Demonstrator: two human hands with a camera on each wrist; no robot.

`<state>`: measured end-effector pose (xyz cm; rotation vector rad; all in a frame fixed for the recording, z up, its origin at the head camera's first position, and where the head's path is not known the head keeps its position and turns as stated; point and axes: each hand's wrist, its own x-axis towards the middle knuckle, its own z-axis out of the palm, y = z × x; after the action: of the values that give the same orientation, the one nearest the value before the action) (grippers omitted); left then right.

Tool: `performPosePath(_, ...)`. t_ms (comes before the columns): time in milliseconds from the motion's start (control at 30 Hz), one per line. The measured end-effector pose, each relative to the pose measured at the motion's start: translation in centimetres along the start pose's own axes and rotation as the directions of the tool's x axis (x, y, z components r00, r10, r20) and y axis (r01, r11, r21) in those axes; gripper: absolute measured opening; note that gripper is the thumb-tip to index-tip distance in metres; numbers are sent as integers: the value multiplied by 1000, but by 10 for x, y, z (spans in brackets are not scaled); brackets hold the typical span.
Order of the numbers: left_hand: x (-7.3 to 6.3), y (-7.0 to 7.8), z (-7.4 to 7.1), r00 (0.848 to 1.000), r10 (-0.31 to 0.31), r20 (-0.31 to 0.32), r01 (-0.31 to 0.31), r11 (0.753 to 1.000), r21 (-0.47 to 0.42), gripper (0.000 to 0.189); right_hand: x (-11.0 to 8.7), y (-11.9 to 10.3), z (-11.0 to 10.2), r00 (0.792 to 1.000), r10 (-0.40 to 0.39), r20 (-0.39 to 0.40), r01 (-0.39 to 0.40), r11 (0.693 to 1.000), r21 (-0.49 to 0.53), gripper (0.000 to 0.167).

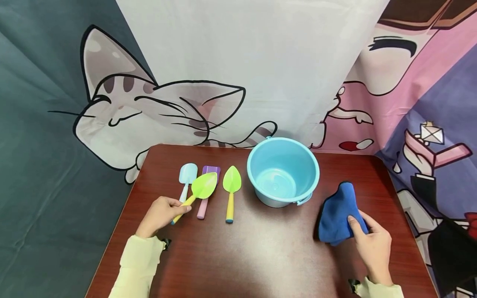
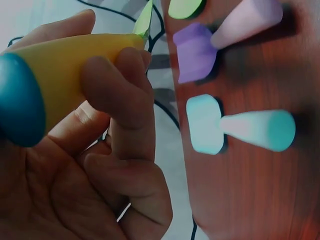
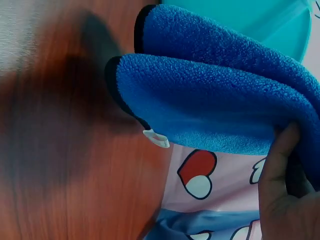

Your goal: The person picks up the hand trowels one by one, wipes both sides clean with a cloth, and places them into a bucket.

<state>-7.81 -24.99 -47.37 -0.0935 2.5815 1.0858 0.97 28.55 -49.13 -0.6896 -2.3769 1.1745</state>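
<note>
My left hand (image 1: 162, 214) grips a toy trowel (image 1: 204, 186) by its yellow handle (image 2: 65, 70), the green pointed blade tilted up to the right over the other tools. Beneath it lie a light blue toy shovel (image 1: 188, 174) and a purple toy shovel (image 1: 210, 169) with a pink handle, partly covered by the blade in the head view. My right hand (image 1: 374, 242) pinches a folded blue cloth (image 1: 340, 215) between thumb and fingers at its lower right corner. In the right wrist view the cloth (image 3: 200, 100) hangs in two layers with dark edging and a small white tag.
A second green trowel (image 1: 232, 180) with a yellow handle lies on the brown table (image 1: 261, 265). The light blue bucket (image 1: 282, 171) stands at the back, between the tools and the cloth. Behind the table hangs a cartoon-printed curtain (image 1: 238, 49).
</note>
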Motion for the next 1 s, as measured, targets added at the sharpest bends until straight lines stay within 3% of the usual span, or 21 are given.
performPosePath(367, -7, 6, 21, 999, 33, 6, -33, 999, 11, 20, -19, -4, -2, 987, -127, 96, 137, 984, -111, 25)
performPosePath(667, -12, 19, 35, 996, 67, 61, -70, 997, 35, 16, -27, -10, 6, 931, -287, 226, 317, 943, -105, 26)
performPosePath(1000, -21, 26, 53, 990, 105, 95, -108, 994, 22, 13, -47, -18, 18, 889, -266, 374, 313, 947, -69, 25)
